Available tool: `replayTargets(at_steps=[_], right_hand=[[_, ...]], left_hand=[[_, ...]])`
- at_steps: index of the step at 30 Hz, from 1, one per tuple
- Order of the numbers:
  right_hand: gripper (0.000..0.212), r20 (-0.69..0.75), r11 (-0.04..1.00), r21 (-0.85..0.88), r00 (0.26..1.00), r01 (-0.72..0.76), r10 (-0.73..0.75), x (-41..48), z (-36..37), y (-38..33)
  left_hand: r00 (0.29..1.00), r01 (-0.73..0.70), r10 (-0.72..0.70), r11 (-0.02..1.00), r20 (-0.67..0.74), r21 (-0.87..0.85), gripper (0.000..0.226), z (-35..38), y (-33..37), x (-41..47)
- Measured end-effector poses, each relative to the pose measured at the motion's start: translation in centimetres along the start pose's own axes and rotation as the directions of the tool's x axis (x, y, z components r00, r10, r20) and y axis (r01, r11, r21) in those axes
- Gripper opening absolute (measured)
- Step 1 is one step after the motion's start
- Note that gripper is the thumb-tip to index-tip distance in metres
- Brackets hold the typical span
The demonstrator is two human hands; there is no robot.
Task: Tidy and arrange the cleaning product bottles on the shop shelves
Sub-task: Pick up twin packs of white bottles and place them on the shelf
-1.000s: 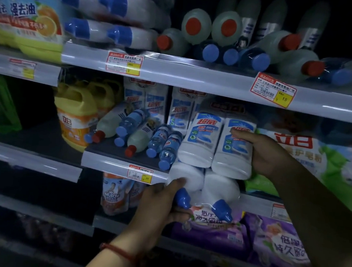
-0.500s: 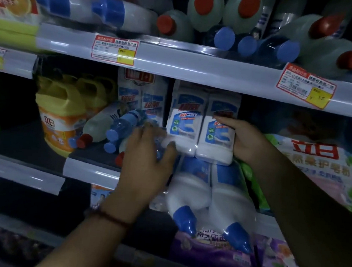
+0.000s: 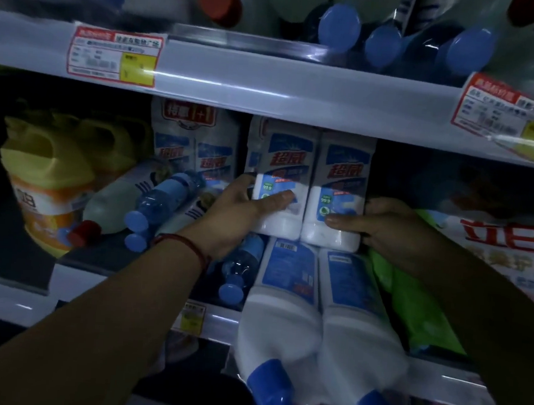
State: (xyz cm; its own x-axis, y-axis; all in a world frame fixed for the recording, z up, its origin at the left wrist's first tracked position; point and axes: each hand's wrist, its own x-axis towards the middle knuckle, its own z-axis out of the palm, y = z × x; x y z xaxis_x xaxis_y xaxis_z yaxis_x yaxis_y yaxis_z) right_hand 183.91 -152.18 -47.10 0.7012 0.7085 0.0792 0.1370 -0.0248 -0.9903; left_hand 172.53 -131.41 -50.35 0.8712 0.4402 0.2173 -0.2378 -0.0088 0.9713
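Head: smooth white twin bottles [image 3: 312,174]

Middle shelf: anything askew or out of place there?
Yes. The lower twin pack lies flat, blue caps jutting past the shelf edge; left of it, small bottles lie jumbled on their sides.
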Motion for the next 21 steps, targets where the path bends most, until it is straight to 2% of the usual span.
replayTargets(at_steps=[3, 8, 12, 16, 21], right_hand=[[0.033, -0.039, 0.999, 0.043, 0.999, 0.001, 0.001, 0.4, 0.3, 0.4], [0.043, -0.083, 0.994, 0.104, 0.996, 0.029, -0.02, -0.3, 0.9, 0.8], [0.037, -0.136, 0.987, 0.13, 0.988, 0.092, -0.074, -1.7, 1.2, 0.8], [0.041, -0.07, 0.972, 0.228, 0.996, 0.062, -0.047, -2.8, 1.2, 0.7], [0.048, 0.034, 0.995, 0.098, 0.999, -0.023, 0.02, -3.6, 0.9, -1.1]], left_hand=[[1.0, 0.0, 0.0, 0.999, 0.01, 0.04, 0.059, -0.1, 0.0, 0.9], [0.999, -0.035, 0.028, 0.985, 0.042, 0.168, 0.043, 0.1, 0.5, 0.3], [0.995, -0.096, 0.09, 0.975, 0.038, 0.199, 0.032, 1.2, 1.0, -2.2], [0.993, -0.117, 0.119, 0.982, -0.003, 0.145, 0.032, 2.1, 1.1, -4.1], [0.997, -0.052, 0.056, 0.996, -0.048, 0.077, 0.031, 1.3, 2.3, -6.2]])
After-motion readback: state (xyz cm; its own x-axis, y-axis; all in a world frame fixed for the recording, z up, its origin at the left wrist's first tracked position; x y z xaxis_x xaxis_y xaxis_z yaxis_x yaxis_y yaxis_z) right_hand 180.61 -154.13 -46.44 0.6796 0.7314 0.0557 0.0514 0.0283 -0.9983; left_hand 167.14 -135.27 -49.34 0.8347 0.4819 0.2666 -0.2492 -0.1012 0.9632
